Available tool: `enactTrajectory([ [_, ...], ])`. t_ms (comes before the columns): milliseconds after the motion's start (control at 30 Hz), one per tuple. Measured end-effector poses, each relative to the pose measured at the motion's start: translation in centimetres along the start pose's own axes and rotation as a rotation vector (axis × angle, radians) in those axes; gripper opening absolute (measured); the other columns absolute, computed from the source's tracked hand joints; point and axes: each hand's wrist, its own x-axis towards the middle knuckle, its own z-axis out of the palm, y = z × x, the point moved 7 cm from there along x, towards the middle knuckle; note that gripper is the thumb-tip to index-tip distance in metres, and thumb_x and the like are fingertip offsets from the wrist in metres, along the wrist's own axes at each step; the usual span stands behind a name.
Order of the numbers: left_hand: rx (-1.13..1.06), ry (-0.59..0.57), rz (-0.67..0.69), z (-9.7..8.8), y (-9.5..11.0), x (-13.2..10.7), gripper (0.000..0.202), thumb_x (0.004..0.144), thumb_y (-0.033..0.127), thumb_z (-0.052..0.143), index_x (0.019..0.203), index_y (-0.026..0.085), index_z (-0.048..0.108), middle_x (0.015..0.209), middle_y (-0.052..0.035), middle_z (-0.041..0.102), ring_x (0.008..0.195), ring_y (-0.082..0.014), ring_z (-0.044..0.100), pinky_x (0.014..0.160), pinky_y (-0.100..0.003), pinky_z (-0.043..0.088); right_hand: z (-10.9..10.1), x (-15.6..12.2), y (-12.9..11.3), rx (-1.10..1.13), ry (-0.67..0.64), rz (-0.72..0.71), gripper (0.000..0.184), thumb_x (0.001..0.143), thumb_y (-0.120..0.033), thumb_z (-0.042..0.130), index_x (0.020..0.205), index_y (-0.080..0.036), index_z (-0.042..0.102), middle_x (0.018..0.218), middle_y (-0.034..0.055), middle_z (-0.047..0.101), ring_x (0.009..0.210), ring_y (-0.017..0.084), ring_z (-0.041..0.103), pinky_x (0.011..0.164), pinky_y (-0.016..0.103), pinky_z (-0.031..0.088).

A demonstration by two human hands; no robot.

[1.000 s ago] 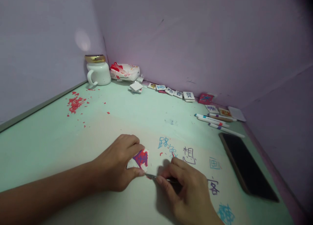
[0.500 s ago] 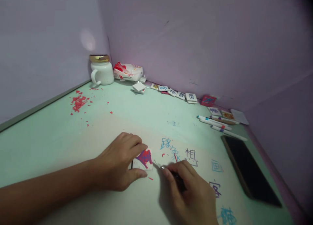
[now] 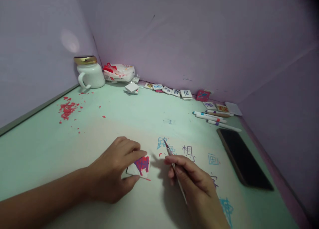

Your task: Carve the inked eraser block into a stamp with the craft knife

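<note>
My left hand (image 3: 117, 167) grips a small white square block (image 3: 143, 166) by opposite edges, thumb at the near side and fingers at the far side. Its top face carries purple marks and patches of red. In my right hand (image 3: 191, 182) is a slender craft knife (image 3: 170, 151), held like a pen with its pointed end tilted up and away. The tip hangs over blue writing on the table and is apart from the block. A thin red shaving (image 3: 147, 179) lies against the block's near edge.
Red shavings (image 3: 67, 110) are heaped at the left. A white mug (image 3: 92, 75), a tissue pack (image 3: 119, 72) and several character blocks (image 3: 185, 94) line the wall. Markers (image 3: 211, 117) and a dark phone (image 3: 245, 159) lie at the right. Handwritten characters (image 3: 187, 151) mark the tabletop (image 3: 119, 106).
The craft knife has lifted off the block's right edge and turned so its point faces up and away. The view has shifted, and the block sits a little further left in it.
</note>
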Motion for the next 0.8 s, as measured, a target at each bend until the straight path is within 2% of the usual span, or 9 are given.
enactTrajectory([
  [133, -0.099, -0.015, 0.091, 0.0, 0.1, -0.3, 0.063, 0.072, -0.001, 0.045, 0.133, 0.018, 0.046, 0.126, -0.0143, 0.054, 0.115, -0.0255, 0.052, 0.093, -0.040, 0.048, 0.2, 0.2, 0.5, 0.225, -0.058, 0.092, 0.019, 0.083, -0.036, 0.067, 0.097, -0.028, 0.077, 0.075, 0.0025, 0.072, 0.065, 0.013, 0.063, 0.063, 0.024, 0.052],
  [233, -0.102, 0.001, 0.114, -0.3, 0.5, -0.3, 0.065, 0.070, 0.002, 0.047, 0.133, 0.018, 0.045, 0.127, -0.0147, 0.053, 0.115, -0.0265, 0.051, 0.097, -0.044, 0.046, 0.2, 0.3, 0.5, 0.174, -0.059, 0.075, 0.018, 0.079, -0.037, 0.073, 0.092, -0.026, 0.076, 0.076, 0.0032, 0.073, 0.061, 0.012, 0.062, 0.058, 0.021, 0.052],
  [333, -0.015, 0.001, 0.019, -0.4, 0.8, -0.3, 0.061, 0.067, 0.012, 0.057, 0.127, 0.015, 0.048, 0.118, -0.0154, 0.055, 0.106, -0.0303, 0.052, 0.097, -0.052, 0.041, 0.1, 0.1, 0.2, 0.062, 0.000, 0.052, 0.016, 0.076, -0.036, 0.075, 0.081, -0.022, 0.070, 0.073, 0.0018, 0.072, 0.054, 0.009, 0.059, 0.050, 0.017, 0.049],
  [467, 0.070, -0.022, -0.092, -0.3, 1.0, -0.7, 0.055, 0.073, 0.019, 0.063, 0.125, 0.013, 0.050, 0.110, -0.0146, 0.056, 0.100, -0.0310, 0.050, 0.093, -0.052, 0.039, -0.4, -0.9, -0.3, -0.149, 0.112, 0.025, 0.016, 0.084, -0.039, 0.065, 0.092, -0.025, 0.063, 0.081, 0.0022, 0.074, 0.070, 0.014, 0.068, 0.060, 0.019, 0.053],
  [633, 0.010, -0.021, -0.083, -0.2, 0.6, -1.1, 0.048, 0.075, 0.019, 0.062, 0.121, 0.014, 0.052, 0.107, -0.0123, 0.056, 0.096, -0.0284, 0.051, 0.089, -0.047, 0.039, 0.6, -1.8, -1.4, -0.636, -0.047, -0.243, 0.017, 0.089, -0.036, 0.054, 0.092, -0.028, 0.069, 0.081, 0.0000, 0.076, 0.068, 0.017, 0.071, 0.064, 0.024, 0.055],
  [800, -0.027, -0.020, -0.081, 0.0, 0.1, -1.1, 0.048, 0.073, 0.016, 0.058, 0.121, 0.016, 0.053, 0.110, -0.0111, 0.057, 0.098, -0.0276, 0.052, 0.092, -0.046, 0.037, 1.2, -1.8, -1.3, -0.847, -0.137, -0.373, 0.023, 0.092, -0.035, 0.045, 0.099, -0.029, 0.066, 0.083, -0.0012, 0.077, 0.068, 0.017, 0.073, 0.061, 0.023, 0.055],
])
